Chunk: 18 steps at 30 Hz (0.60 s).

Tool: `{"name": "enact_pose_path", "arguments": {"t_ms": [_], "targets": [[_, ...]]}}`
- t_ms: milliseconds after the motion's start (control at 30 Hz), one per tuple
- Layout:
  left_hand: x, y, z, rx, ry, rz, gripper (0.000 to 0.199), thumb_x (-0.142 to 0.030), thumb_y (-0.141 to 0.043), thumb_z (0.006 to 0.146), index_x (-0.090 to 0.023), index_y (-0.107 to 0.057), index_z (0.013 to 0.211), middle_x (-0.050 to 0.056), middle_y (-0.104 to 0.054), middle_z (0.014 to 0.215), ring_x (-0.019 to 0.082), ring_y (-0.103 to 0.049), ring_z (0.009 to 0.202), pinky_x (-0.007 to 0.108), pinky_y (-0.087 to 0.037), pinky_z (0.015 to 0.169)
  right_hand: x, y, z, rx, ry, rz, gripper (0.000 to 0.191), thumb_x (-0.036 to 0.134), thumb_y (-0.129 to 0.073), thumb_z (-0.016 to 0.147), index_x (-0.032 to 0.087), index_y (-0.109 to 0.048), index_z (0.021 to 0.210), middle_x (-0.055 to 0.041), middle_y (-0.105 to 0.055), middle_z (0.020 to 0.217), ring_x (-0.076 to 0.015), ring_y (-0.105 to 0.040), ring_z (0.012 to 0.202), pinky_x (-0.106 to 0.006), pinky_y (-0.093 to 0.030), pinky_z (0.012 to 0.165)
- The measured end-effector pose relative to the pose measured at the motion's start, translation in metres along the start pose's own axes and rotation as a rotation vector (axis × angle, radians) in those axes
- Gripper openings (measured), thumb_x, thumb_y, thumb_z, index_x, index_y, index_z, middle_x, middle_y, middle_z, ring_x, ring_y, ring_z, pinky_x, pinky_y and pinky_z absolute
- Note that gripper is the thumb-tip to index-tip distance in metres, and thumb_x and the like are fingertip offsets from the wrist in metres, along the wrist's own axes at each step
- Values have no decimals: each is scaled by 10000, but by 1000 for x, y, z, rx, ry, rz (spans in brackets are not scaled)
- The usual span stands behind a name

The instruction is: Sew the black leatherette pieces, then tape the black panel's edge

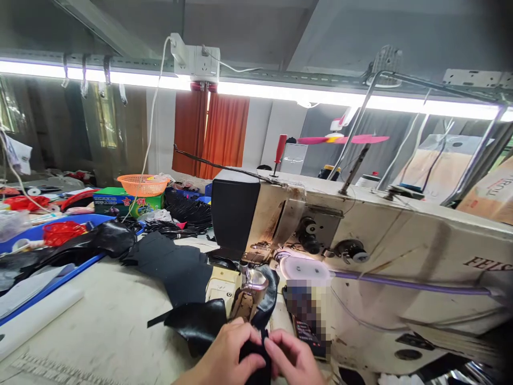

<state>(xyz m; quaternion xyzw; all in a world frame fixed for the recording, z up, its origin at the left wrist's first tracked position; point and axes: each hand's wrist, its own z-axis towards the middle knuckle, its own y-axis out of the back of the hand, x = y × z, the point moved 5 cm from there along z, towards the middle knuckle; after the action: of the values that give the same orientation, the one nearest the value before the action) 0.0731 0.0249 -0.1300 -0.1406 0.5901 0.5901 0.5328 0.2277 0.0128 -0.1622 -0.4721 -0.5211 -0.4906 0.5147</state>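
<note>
Pinched between thumb and fingers of the left hand and of the right hand, low in front of the metal post of the sewing machine: a dark piece, perhaps folded, though too covered by fingers for certainty. Close by, a curved black piece beside the post and a glossy black piece to the left; farther out, flat dark sheets on the table. Main risk, by judgement: misaligned edges, from uneven pinching or a snag against the post. Left hand knuckles-up, thumb underneath; right hand opposite, fingers curled inward, fingertips nearly meeting
</note>
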Motion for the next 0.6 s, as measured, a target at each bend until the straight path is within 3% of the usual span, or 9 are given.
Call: {"name": "enact_pose_path", "arguments": {"t_ms": [67,167,300,367,500,600], "targets": [[2,-2,-1,-31,27,-4,235,-71,-772,664,-175,-638,826,2,-673,833,172,-613,797,265,-427,757,-9,1,6,-20,-43,88,458,593,-783,699,163,-642,629,57,-502,438,-63,-441,397,-189,-362,442],[6,-4,-2,-144,-53,0,233,-56,-763,670,-178,-600,782,-14,-663,765,156,-596,737,255,-419,697,-22,-2,9,-45,-109,152,433,559,-784,690,166,-616,616,73,-472,421,-50,-398,350,-176,-329,401],[-5,-7,-11,-352,-510,96,196,-50,-621,792,-187,-510,704,3,-623,705,135,-537,677,247,-395,623,-34,-7,8,-39,-130,208,476,599,-785,660,166,-593,611,73,-475,474,-65,-438,368,-189,-368,393],[-9,-8,-17,-435,-653,153,200,-52,-554,842,-195,-495,715,10,-608,694,133,-508,656,253,-388,608,-37,-7,8,-37,-131,229,519,643,-788,644,164,-591,608,71,-472,482,-74,-459,386,-192,-375,397],[-7,-7,-20,-447,-636,202,146,-61,-535,869,-189,-576,926,35,-635,763,161,-539,701,277,-435,649,-36,-9,5,-30,-138,252,534,653,-805,641,154,-616,637,63,-488,500,-71,-458,395,-195,-376,404],[-6,-6,-21,-411,-604,242,227,-88,-552,887,-184,-608,1085,57,-660,830,182,-560,751,293,-463,678,-29,-14,1,-59,-125,327,530,658,-806,646,161,-622,646,61,-480,516,-74,-450,428,-205,-388,435]]}}
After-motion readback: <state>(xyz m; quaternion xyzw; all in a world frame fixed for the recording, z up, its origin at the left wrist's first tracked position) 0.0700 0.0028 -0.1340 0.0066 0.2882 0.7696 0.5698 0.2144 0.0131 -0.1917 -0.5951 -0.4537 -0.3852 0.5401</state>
